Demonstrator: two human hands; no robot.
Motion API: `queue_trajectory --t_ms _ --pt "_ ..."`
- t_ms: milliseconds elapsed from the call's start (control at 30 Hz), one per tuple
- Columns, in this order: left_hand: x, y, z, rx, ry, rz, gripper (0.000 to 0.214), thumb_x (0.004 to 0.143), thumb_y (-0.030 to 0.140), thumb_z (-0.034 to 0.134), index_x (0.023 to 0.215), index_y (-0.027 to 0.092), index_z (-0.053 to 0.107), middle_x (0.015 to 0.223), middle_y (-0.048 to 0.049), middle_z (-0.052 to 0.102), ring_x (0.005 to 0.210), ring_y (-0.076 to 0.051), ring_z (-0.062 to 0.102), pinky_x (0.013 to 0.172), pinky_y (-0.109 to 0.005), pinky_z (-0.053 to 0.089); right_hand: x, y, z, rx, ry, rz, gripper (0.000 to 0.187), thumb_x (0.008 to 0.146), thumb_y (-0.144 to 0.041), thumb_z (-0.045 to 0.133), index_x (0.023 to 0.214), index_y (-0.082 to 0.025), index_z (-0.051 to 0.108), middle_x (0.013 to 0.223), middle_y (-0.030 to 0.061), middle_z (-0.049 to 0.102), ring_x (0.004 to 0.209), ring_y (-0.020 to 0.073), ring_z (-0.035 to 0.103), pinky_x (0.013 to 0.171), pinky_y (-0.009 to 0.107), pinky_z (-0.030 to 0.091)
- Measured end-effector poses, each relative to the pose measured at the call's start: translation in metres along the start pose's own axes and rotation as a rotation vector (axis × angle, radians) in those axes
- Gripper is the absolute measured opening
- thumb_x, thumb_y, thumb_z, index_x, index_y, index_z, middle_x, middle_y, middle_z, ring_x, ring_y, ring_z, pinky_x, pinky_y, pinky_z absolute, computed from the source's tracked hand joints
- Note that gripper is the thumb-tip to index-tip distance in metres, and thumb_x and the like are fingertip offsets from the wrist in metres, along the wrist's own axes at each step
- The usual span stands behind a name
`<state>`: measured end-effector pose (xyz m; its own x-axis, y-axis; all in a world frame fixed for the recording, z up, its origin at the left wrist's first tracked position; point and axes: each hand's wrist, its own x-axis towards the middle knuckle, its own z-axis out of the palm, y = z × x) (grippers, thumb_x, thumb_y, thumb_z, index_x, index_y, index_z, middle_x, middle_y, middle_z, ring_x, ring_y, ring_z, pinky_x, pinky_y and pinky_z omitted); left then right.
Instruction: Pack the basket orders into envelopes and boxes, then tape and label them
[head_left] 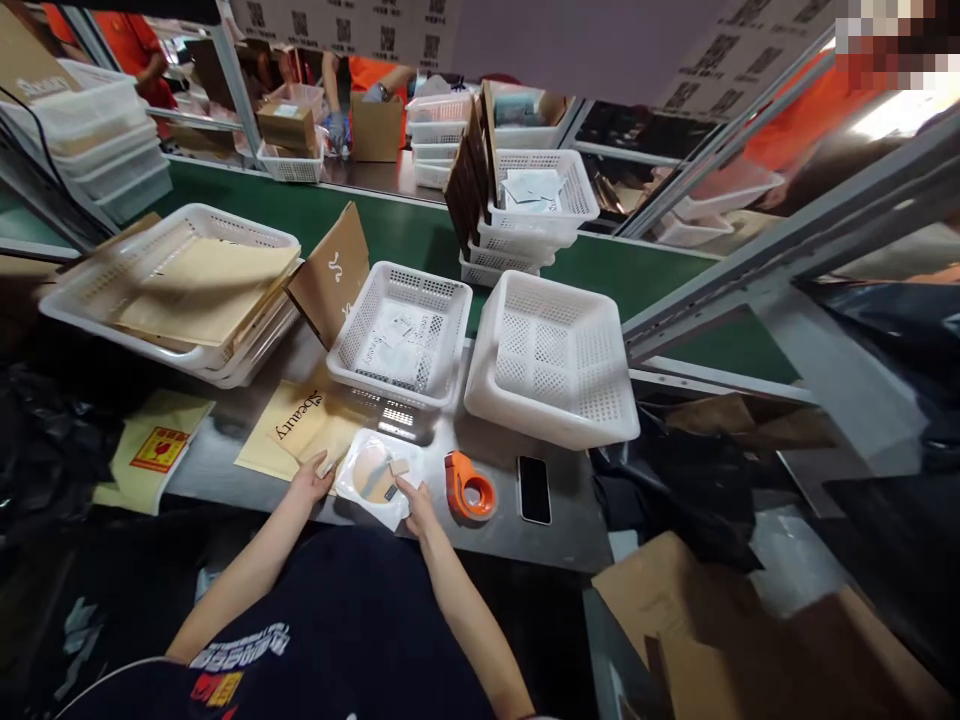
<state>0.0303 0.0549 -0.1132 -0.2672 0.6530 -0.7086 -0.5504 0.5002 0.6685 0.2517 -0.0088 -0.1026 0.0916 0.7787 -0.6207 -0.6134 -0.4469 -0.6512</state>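
A tan padded mailer (271, 440) printed "Sbeauty" lies on the grey metal table. My left hand (311, 480) is at its near right edge, fingers closed on that edge. Just right of the mailer, a clear plastic pack (381, 475) is tilted over the table's front edge. A round pale beige piece and a small tan tab with a dark label show in the pack. My right hand (416, 505) grips the pack's right side, thumb on top. An orange tape dispenser (471, 488) stands beside my right hand, and a black-screened phone (534, 490) lies farther right.
A white basket (457, 345) with papers stands behind the pack, beside stacked white baskets (628, 400). At left, a wide basket (56, 300) holds tan mailers. A green conveyor (405, 225) runs behind. Cardboard boxes (705, 620) sit low right; co-workers in orange work beyond.
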Motion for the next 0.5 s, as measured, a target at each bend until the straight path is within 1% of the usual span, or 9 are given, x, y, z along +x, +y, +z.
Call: queue_trajectory --t_ms 67,100,167,233,300,500 --pt "0.004 -0.001 0.005 0.014 0.048 -0.116 0.023 0.089 0.029 0.081 0.099 0.014 0.067 0.077 -0.0027 0.069 0.060 -0.014 0.066 0.059 -0.027 0.057 0.000 0.003 -0.005 0.010 0.014 0.005 0.048 0.049 -0.039 0.092 0.089 -0.020 0.074 0.080 0.0022 0.082 0.072 0.0263 0.078 0.073 0.037 0.063" --pt "0.005 -0.001 0.008 0.017 0.067 -0.152 0.022 0.085 0.024 0.084 0.095 0.014 0.067 0.072 -0.0023 0.068 0.055 -0.014 0.063 0.054 -0.026 0.054 -0.001 0.003 -0.008 0.012 0.019 0.008 0.048 0.049 -0.040 0.092 0.089 -0.020 0.074 0.080 0.0023 0.082 0.071 0.0259 0.077 0.073 0.037 0.063" --pt "0.007 0.001 0.012 0.003 0.098 -0.178 0.021 0.082 0.018 0.085 0.088 0.016 0.065 0.066 -0.0015 0.065 0.048 -0.012 0.059 0.047 -0.022 0.049 -0.003 0.002 -0.013 0.011 0.019 0.011 0.049 0.051 -0.039 0.092 0.092 -0.019 0.074 0.082 0.0029 0.082 0.072 0.0252 0.078 0.076 0.036 0.063" --pt "0.007 0.004 0.015 -0.023 0.118 -0.166 0.020 0.083 0.016 0.082 0.083 0.017 0.063 0.062 -0.0004 0.064 0.045 -0.010 0.057 0.044 -0.019 0.047 -0.005 -0.001 -0.016 -0.004 0.002 0.008 0.052 0.052 -0.038 0.092 0.097 -0.018 0.075 0.085 0.0034 0.083 0.076 0.0247 0.078 0.078 0.036 0.062" --pt "0.004 0.006 0.016 -0.047 0.126 -0.139 0.022 0.083 0.015 0.082 0.080 0.016 0.061 0.059 0.0007 0.063 0.044 -0.008 0.056 0.045 -0.017 0.046 -0.007 -0.003 -0.017 -0.037 -0.029 0.008 0.052 0.054 -0.038 0.092 0.099 -0.017 0.075 0.085 0.0035 0.082 0.075 0.0238 0.078 0.076 0.034 0.062" --pt "-0.011 0.004 0.014 -0.077 0.130 -0.049 0.027 0.081 0.017 0.084 0.074 0.016 0.058 0.057 0.0013 0.064 0.045 -0.010 0.058 0.048 -0.019 0.050 -0.012 0.000 -0.007 -0.082 -0.073 0.021 0.044 0.054 -0.034 0.092 0.091 -0.017 0.077 0.077 0.0039 0.080 0.064 0.0226 0.073 0.064 0.033 0.059"
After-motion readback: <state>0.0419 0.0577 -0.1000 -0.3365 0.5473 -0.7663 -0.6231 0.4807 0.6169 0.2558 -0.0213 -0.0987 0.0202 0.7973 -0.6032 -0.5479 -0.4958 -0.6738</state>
